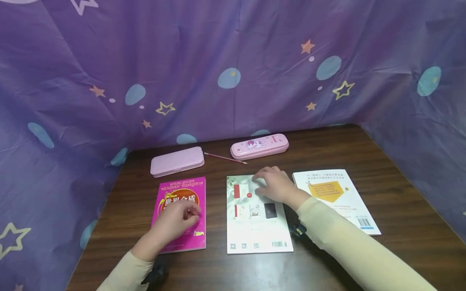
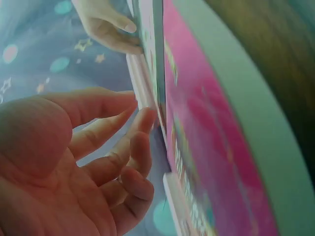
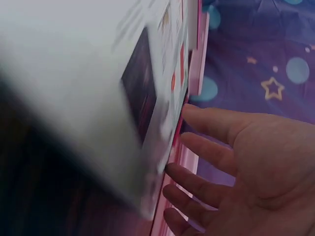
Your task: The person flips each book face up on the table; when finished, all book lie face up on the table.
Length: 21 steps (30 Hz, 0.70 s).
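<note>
My left hand [image 1: 177, 218] hovers over the magenta book [image 1: 198, 238] with its fingers loosely curled and nothing between them. In the left wrist view, the thumb and fingers of that hand [image 2: 83, 162] bend toward each other beside the book's cover. Over at the middle book, pale green and white [image 1: 251, 236], my right hand [image 1: 276, 185] reaches across the upper right part of the cover. Its fingers are spread, and the right wrist view has the fingertips of this hand [image 3: 246, 167] right at the book's surface and edge.
Another white book [image 1: 351, 208] with an orange panel lies to the right, partly behind my right sleeve. Farther back are a plain pink pencil case [image 1: 177, 161], a thin red pencil [image 1: 225, 157] and a pink case with a bunny picture [image 1: 259, 146]. A purple star-patterned curtain [image 1: 204, 60] hangs behind the table.
</note>
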### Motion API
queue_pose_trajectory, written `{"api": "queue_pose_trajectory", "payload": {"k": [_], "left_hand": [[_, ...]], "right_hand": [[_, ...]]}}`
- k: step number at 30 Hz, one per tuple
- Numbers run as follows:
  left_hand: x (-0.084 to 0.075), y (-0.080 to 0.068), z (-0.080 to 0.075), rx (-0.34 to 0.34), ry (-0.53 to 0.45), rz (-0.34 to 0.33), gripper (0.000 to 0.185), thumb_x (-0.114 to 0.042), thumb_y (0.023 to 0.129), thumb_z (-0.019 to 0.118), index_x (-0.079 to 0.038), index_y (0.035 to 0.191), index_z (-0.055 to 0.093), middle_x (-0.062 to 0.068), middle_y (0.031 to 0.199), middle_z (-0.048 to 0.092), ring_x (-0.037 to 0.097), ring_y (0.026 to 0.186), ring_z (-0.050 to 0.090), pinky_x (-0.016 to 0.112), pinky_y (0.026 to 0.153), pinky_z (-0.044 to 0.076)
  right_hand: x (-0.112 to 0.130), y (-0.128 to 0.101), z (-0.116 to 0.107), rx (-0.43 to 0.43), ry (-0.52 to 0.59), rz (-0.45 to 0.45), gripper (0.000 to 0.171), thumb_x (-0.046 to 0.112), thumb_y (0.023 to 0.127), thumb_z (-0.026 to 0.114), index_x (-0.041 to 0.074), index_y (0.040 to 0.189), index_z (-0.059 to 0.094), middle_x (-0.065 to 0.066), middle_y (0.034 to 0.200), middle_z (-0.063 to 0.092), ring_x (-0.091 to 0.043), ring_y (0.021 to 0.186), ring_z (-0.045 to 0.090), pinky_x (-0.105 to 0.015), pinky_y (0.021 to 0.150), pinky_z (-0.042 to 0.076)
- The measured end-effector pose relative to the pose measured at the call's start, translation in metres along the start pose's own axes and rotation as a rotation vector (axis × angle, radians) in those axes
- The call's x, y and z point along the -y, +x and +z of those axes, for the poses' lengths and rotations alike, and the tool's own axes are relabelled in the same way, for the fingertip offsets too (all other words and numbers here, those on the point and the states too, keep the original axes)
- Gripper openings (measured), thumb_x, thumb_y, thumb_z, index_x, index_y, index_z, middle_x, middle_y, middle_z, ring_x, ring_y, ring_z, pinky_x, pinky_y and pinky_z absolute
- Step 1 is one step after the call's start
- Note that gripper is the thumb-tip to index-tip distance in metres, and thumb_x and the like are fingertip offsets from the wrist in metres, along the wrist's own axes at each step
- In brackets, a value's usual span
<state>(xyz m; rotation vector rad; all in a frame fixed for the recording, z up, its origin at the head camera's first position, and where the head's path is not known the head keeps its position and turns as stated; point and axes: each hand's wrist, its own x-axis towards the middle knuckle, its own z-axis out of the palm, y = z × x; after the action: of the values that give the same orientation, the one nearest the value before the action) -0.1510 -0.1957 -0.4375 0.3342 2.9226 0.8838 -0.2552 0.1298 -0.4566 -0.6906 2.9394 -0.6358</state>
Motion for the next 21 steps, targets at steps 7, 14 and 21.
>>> {"api": "queue_pose_trajectory", "payload": {"k": [7, 14, 21], "left_hand": [[-0.018, 0.003, 0.019, 0.089, 0.049, 0.095, 0.016, -0.015, 0.084, 0.083, -0.016, 0.098, 0.074, -0.006, 0.089, 0.072, 0.007, 0.073, 0.059, 0.024, 0.067, 0.048], [-0.033, -0.008, 0.029, 0.151, 0.148, 0.227, 0.026, -0.028, 0.079, 0.088, -0.019, 0.100, 0.075, -0.008, 0.088, 0.072, 0.011, 0.079, 0.064, 0.028, 0.071, 0.050], [-0.039, -0.009, 0.041, 0.172, 0.161, 0.296, 0.033, -0.033, 0.075, 0.090, -0.018, 0.100, 0.074, -0.009, 0.086, 0.071, 0.009, 0.082, 0.062, 0.026, 0.073, 0.050]], "right_hand": [[-0.032, -0.014, -0.011, -0.002, -0.014, 0.017, 0.041, 0.017, 0.088, 0.081, 0.013, 0.127, 0.072, -0.016, 0.140, 0.063, -0.043, 0.132, 0.052, -0.067, 0.106, 0.039], [-0.059, -0.015, -0.014, 0.101, 0.086, -0.087, 0.044, 0.004, 0.092, 0.070, 0.006, 0.136, 0.065, -0.020, 0.149, 0.053, -0.046, 0.140, 0.046, -0.062, 0.115, 0.037], [-0.070, -0.016, -0.017, 0.126, 0.107, -0.100, 0.048, 0.000, 0.088, 0.072, 0.007, 0.135, 0.066, -0.022, 0.152, 0.051, -0.048, 0.142, 0.044, -0.062, 0.117, 0.035]]}}
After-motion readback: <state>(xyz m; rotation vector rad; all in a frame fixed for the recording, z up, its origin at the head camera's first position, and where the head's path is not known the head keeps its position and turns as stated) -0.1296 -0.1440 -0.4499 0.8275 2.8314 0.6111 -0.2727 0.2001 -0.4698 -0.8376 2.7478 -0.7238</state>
